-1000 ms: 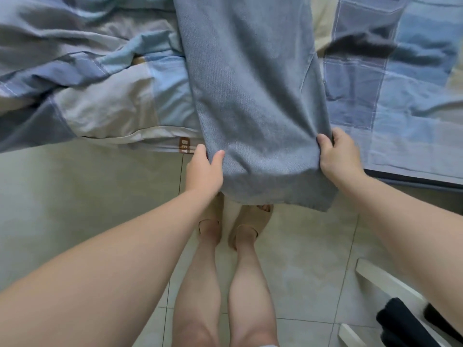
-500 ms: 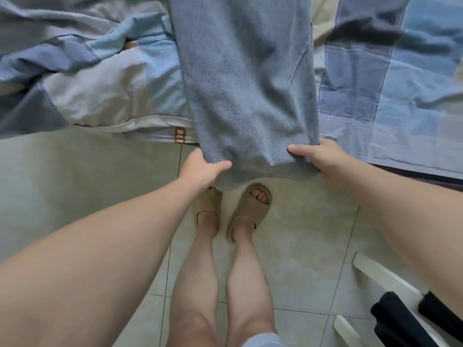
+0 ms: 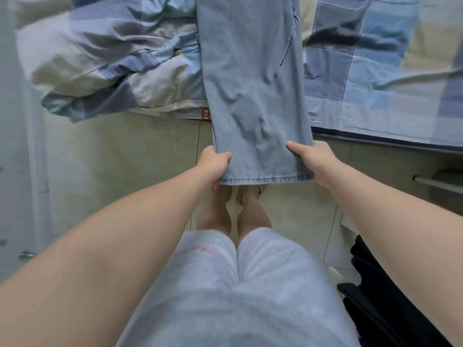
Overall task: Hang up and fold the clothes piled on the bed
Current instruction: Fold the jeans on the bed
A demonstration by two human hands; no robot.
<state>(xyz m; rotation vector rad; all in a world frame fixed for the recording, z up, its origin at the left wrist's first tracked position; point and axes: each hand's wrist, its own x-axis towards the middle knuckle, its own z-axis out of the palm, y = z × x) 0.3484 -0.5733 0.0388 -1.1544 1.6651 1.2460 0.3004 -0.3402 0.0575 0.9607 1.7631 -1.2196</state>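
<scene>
At 6 o'clock are the person's grey shorts (image 3: 238, 296), with dark clothing (image 3: 388, 296) at 4 o'clock. Near centre, the left hand (image 3: 215, 162) and right hand (image 3: 313, 159) each pinch a corner of the blue jeans (image 3: 250, 83) just above the hem, thumbs on top. From there the jeans stretch towards 12 o'clock onto the bed (image 3: 375, 96). A crumpled duvet (image 3: 100, 58) lies at 10 o'clock.

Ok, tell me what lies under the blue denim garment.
The denim garment covers part of the checked bedding, hiding anything beneath. Below its hem, gripped by the left hand and right hand, the person's feet and tiled floor show.
</scene>
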